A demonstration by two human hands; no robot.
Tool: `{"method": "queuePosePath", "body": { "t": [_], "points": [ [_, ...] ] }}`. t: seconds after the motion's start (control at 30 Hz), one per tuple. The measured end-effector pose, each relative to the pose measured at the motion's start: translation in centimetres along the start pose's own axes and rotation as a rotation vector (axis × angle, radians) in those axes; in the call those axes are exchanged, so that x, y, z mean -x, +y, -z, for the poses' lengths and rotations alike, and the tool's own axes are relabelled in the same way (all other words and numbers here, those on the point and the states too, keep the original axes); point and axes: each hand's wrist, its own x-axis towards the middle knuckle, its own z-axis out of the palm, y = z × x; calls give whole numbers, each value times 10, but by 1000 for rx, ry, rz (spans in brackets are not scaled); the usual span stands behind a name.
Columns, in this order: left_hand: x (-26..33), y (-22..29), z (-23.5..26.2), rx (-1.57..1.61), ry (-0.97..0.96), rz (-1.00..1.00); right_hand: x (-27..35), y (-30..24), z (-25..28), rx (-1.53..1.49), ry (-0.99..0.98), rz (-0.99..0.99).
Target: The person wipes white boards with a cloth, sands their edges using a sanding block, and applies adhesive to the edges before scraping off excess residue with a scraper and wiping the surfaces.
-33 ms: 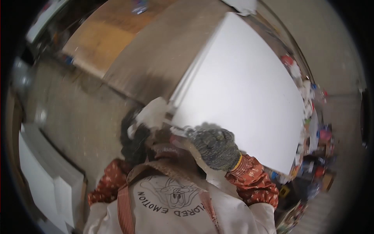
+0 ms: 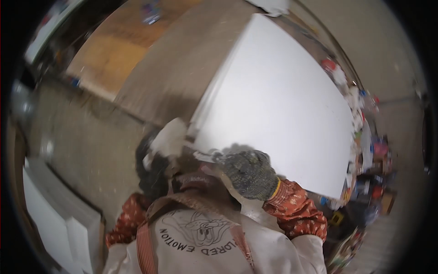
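Observation:
My left hand, in a dark glove, is blurred and partly hidden. It closes on a pale, limp-looking piece whose kind I cannot make out. At the near edge of a stack of white sheets, my right hand wears a grey knit glove with a yellow cuff rim. Its fingers are curled. A thin whitish strip sticks out from them to the left; what it belongs to is unclear. Both my forearms are in red patterned sleeves.
The sheets lie on a brown board surface, beside a lighter wooden board at the far left. Piled odds and ends line the right side. White panels stand at the lower left. A small clear object sits on the far boards.
The view has shifted slightly, so the sheets and boards sit a little further left. Both hands keep nearly the same pose, and the pale piece stays with my left hand.

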Motion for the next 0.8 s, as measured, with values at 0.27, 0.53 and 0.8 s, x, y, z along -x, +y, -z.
{"method": "queuePosePath", "body": {
  "t": [0.27, 0.53, 0.8],
  "points": [
    [26, -5, -34, 248, -263, -210, 54, 32, -11, -216, -54, -294],
    [5, -73, 6, 46, -300, 18, 66, 28, -20, -422, 427, -702],
    [-10, -97, 29, -1018, 257, -685, 128, 53, -40, -424, 483, -711]
  ]
}}
